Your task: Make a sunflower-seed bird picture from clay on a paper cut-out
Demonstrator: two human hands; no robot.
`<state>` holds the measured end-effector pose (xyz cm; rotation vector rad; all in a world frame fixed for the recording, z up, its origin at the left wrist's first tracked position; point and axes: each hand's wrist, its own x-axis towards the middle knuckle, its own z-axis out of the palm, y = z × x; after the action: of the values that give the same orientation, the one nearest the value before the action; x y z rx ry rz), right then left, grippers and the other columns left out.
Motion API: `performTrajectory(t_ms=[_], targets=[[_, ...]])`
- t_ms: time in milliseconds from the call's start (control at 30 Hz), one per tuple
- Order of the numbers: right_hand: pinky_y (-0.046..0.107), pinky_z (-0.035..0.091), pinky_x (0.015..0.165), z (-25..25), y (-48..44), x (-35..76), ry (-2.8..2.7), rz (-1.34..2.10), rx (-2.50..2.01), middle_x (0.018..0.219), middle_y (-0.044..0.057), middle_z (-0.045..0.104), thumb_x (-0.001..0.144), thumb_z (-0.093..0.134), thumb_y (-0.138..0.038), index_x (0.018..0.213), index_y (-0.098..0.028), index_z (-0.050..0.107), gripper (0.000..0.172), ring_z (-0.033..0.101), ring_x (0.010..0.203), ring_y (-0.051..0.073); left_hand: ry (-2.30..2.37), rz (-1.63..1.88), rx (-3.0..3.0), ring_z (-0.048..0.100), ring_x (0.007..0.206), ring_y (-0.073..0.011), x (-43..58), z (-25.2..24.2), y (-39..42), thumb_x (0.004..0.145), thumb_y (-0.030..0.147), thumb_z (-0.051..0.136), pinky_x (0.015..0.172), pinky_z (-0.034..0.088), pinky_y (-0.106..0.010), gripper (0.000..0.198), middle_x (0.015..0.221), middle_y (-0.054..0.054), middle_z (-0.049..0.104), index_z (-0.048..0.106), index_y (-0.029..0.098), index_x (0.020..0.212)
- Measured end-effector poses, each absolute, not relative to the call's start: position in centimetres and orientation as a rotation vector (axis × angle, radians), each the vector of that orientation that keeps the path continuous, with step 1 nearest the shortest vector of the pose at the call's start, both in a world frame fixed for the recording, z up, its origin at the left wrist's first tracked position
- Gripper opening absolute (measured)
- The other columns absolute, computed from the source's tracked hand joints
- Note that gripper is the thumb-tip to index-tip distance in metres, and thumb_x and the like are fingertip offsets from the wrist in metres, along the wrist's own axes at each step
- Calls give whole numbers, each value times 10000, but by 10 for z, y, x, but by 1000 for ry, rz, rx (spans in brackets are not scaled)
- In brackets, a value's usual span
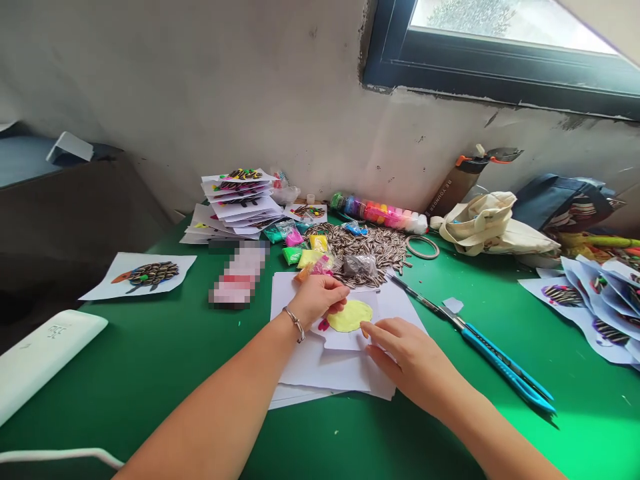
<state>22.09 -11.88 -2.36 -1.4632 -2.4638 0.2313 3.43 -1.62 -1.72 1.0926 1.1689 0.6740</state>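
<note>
Both forearms reach in over the green desk. Left hand has its grip pinched together on the upper edge of a yellow clay disc, which lies on a small white card atop a stack of loose sheets. Right hand rests just beside it, grip loosely apart, one fingertip touching the disc's edge. Soft clay could smear or lift off the card if pressed unevenly — and the loose sheets may slide. Small bags of coloured clay sit near a heap of sunflower seeds; a cloth bag is slumped, contents hidden. Blue scissors lie near the right wrist — a snag risk.
</note>
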Motion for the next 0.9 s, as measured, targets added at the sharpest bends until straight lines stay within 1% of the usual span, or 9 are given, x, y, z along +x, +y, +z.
performTrajectory(t_ms=[100, 233, 367, 500, 600, 700, 767, 900], targets=[[344, 491, 731, -25, -117, 219, -2482, 208, -1458, 876, 75, 636, 936, 501, -213, 989, -213, 662, 170, 584, 809, 202, 1168, 673, 1093, 535, 502, -87, 34, -17, -16, 667, 428, 806, 442, 419, -194, 343, 625, -40, 645, 645, 126, 641], [345, 487, 726, -26, -117, 220, -2436, 219, -1472, 907, 82, 631, 945, 490, -225, 1069, -210, 643, 198, 579, 816, 206, 1171, 667, 1099, 553, 520, -97, 34, -18, -15, 649, 461, 812, 446, 419, -192, 369, 637, -51, 660, 655, 128, 659], [355, 485, 740, -26, -118, 219, -2437, 232, -1475, 895, 77, 623, 939, 508, -239, 1009, -213, 657, 167, 577, 821, 210, 1174, 664, 1107, 566, 534, -102, 34, -18, -15, 656, 481, 802, 451, 421, -190, 380, 657, -61, 674, 656, 130, 668], [349, 486, 750, -27, -117, 218, -2417, 215, -1467, 906, 84, 627, 936, 510, -232, 1026, -210, 655, 172, 580, 826, 206, 1173, 659, 1115, 572, 539, -105, 33, -18, -16, 655, 499, 796, 450, 419, -190, 397, 662, -65, 678, 653, 129, 667], [355, 492, 760, -25, -117, 219, -2408, 270, -1492, 913, 80, 633, 931, 517, -228, 993, -217, 669, 165, 586, 840, 210, 1169, 657, 1116, 568, 533, -103, 33, -18, -15, 655, 509, 793, 448, 415, -189, 407, 661, -63, 676, 649, 129, 665], [322, 505, 733, -23, -116, 223, -2328, 372, -1524, 955, 81, 652, 955, 463, -215, 1073, -226, 666, 236, 599, 841, 195, 1157, 657, 1110, 561, 524, -98, 33, -18, -15, 647, 516, 797, 447, 414, -189, 416, 652, -57, 670, 645, 129, 664], [304, 508, 719, -23, -115, 225, -2296, 382, -1533, 970, 84, 659, 960, 403, -158, 1118, -227, 658, 308, 605, 843, 187, 1148, 665, 1108, 562, 524, -99, 33, -18, -14, 642, 521, 798, 453, 420, -193, 421, 646, -56, 667, 645, 129, 663], [306, 494, 732, -27, -116, 225, -2357, 289, -1536, 958, 79, 650, 872, 380, -7, 1094, -229, 660, 421, 594, 858, 192, 1135, 675, 1121, 564, 526, -103, 34, -20, -13, 637, 529, 797, 456, 423, -198, 427, 637, -55, 662, 643, 130, 658]])
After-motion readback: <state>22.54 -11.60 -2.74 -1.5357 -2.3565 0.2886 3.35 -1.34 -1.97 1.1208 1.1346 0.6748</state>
